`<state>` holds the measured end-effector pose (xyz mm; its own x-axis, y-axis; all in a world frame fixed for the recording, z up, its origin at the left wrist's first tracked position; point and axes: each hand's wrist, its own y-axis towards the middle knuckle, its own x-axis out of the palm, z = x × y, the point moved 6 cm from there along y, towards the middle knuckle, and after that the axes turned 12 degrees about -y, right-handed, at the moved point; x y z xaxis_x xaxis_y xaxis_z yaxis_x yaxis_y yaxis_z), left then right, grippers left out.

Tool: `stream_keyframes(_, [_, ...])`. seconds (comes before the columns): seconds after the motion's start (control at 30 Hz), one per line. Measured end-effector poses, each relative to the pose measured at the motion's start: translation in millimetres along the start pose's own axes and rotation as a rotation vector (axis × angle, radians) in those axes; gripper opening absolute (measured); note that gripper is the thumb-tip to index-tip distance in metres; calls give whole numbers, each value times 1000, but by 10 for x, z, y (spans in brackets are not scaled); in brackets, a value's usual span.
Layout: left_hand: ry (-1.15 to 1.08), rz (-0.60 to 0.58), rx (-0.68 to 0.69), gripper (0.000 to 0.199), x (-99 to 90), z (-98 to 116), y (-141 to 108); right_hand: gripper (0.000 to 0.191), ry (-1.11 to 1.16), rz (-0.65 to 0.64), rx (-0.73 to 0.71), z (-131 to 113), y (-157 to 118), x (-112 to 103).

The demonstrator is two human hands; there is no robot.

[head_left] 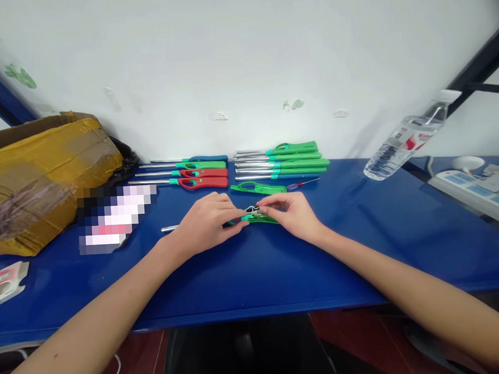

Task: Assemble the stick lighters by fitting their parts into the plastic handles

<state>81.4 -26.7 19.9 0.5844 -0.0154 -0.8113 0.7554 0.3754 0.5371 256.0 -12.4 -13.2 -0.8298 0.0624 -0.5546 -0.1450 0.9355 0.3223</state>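
Low over the blue table, both hands work on one green utility lighter (259, 217) whose casing is opened up, with dark and pale inner parts showing. My left hand (212, 222) pinches it at the teal collar; its metal tube pokes out to the left under the hand. At the handle end, my right hand (295, 213) has thumb and forefinger closed at the inner parts; exactly what they grip is too small to make out. Just behind lies a loose green casing half (260, 187). A small screwdriver (302, 183) rests to its right.
Red lighters (203, 182) and others lie in a row at back left, with several green lighters (298, 156) at back right. A taped cardboard box (44, 181) and a blurred phone (117, 219) are left. A water bottle (410, 139) and power strip (475, 192) stand right.
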Motion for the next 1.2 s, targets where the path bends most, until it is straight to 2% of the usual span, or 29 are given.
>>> stream_keyframes(0.1, [-43, 42, 42, 17, -43, 35, 8, 13, 15, -8, 1, 6, 0, 6])
stream_keyframes(0.2, [-71, 157, 61, 14, -136, 23, 9, 12, -31, -4, -25, -15, -8, 8])
stream_keyframes(0.3, [-63, 266, 43, 11, -223, -27, 1, 13, -56, -7, -47, -37, -15, 14])
stream_keyframes(0.37, [-47, 287, 21, 11, -245, -62, 0, 13, -52, -8, -54, -45, -16, 14])
stream_keyframes(0.83, [10, 167, -38, 17, -141, -167, -2, 12, -45, -12, -53, -38, -14, 15])
stream_keyframes(1.2, [44, 67, -155, 19, -43, -292, -28, 12, -45, -13, -47, -13, -15, 22])
